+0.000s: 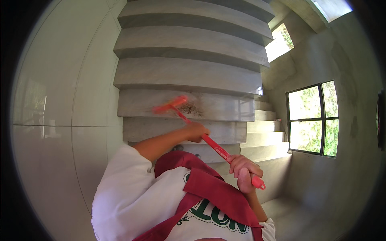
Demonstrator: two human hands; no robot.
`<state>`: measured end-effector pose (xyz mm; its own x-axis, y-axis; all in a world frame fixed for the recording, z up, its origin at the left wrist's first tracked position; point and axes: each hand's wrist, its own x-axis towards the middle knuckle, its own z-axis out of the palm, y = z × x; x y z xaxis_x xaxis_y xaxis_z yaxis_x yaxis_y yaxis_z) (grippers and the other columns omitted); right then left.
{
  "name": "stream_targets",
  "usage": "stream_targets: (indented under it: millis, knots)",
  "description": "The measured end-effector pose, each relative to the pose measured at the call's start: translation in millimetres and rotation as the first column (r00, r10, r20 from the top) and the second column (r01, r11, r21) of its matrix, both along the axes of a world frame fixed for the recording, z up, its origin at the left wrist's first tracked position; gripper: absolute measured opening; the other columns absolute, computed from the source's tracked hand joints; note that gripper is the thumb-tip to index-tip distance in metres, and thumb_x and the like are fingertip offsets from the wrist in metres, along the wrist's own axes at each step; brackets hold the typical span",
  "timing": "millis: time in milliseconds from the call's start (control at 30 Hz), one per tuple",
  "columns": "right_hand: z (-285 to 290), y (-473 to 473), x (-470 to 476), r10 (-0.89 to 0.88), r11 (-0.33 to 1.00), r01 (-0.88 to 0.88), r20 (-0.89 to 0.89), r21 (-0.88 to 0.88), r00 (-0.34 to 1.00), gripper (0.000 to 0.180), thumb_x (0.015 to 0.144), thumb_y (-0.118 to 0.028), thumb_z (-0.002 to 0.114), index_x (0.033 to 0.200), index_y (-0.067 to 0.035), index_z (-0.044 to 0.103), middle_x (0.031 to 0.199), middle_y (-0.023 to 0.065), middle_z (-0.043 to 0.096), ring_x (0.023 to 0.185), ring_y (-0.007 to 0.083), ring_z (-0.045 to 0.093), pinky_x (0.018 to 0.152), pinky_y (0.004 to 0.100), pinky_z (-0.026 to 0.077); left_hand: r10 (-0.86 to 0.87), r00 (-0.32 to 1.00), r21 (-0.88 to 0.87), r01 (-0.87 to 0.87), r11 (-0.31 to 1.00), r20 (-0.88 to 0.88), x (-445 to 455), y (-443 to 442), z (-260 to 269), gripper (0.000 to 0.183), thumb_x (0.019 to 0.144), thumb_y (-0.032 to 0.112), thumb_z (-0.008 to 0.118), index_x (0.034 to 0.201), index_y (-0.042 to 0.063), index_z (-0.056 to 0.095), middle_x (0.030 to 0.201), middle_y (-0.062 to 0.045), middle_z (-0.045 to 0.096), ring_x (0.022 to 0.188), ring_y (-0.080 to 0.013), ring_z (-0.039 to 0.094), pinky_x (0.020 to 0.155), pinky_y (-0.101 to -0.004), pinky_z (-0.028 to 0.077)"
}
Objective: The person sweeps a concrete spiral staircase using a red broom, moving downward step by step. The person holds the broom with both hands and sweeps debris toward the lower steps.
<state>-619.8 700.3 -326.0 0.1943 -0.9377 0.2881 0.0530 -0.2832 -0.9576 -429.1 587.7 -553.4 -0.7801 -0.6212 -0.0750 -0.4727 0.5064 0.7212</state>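
A red long-handled broom slants across the view, from lower right to upper left. My left hand is closed around the middle of its handle. Near the handle's looped end, my right hand grips it too. The red broom head is blurred and lies over a grey stair tread. Just right of the head, a patch of brown dirt and debris is on that same tread. The bristles cannot be made out clearly.
More grey stone steps rise towards the top of the view. A glossy tiled wall borders them on the left. Another flight of steps runs on the right, beside a black-framed window. Shoe tips show below my left forearm.
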Motion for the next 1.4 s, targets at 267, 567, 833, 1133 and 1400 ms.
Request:
stream_targets:
  millis: [267, 567, 833, 1133, 1400]
  knots:
    - [-47, -20, 5, -0.137, 0.982, 0.132, 0.032, 0.133, 0.990, 0.031, 0.095, -0.003, 0.038, 0.064, -0.002, 0.042, 0.065, 0.0057, 0.046, 0.064, 0.0184, 0.046, 0.079, 0.0401, 0.045, 0.004, 0.994, -0.036, 0.000, 0.999, 0.107, 19, -37, -45, 0.010, 0.070, 0.011, 0.062, 0.078, 0.016, 0.063, 0.075, -0.010, 0.066, 0.076, -0.0375, 0.063, 0.065, -0.0512, 0.048]
    - [-29, 21, -27, -0.278, 0.951, 0.278, -0.022, 0.134, 0.960, 0.027, 0.090, 0.003, 0.040, 0.063, -0.001, 0.041, 0.064, 0.0070, 0.047, 0.063, 0.0182, 0.047, 0.075, 0.0396, 0.047, -0.251, 0.964, -0.025, 0.254, 0.967, 0.088, -67, -32, -32, 0.008, 0.069, 0.011, 0.061, 0.075, 0.012, 0.065, 0.076, -0.014, 0.067, 0.077, -0.0381, 0.065, 0.067, -0.0503, 0.051]
    - [-18, 19, -30, -0.216, 0.975, 0.215, 0.005, 0.056, 0.976, 0.023, 0.087, 0.005, 0.043, 0.064, 0.000, 0.043, 0.069, 0.0105, 0.053, 0.065, 0.0207, 0.050, 0.079, 0.0436, 0.049, -0.175, 0.980, 0.008, 0.175, 0.984, 0.096, -64, -33, -22, 0.006, 0.070, 0.012, 0.061, 0.075, 0.012, 0.065, 0.076, -0.013, 0.066, 0.078, -0.0381, 0.065, 0.067, -0.0505, 0.050]
    - [-22, 24, -37, -0.223, 0.975, 0.224, 0.038, 0.002, 0.974, 0.025, 0.089, 0.000, 0.049, 0.065, 0.000, 0.043, 0.069, 0.0108, 0.053, 0.068, 0.0215, 0.052, 0.080, 0.0422, 0.048, -0.355, 0.935, 0.020, 0.355, 0.935, 0.001, -78, -42, -23, 0.004, 0.070, 0.013, 0.061, 0.073, 0.012, 0.063, 0.077, -0.013, 0.067, 0.078, -0.0384, 0.064, 0.067, -0.0508, 0.050]
    - [-3, 24, -46, -0.282, 0.956, 0.285, -0.048, 0.075, 0.958, 0.025, 0.088, 0.002, 0.048, 0.064, 0.000, 0.042, 0.067, 0.0098, 0.051, 0.065, 0.0202, 0.049, 0.074, 0.0380, 0.046, -0.363, 0.932, -0.007, 0.363, 0.932, -0.002, -101, -41, -16, 0.004, 0.070, 0.013, 0.061, 0.074, 0.011, 0.062, 0.075, -0.013, 0.066, 0.076, -0.0376, 0.064, 0.067, -0.0496, 0.050]
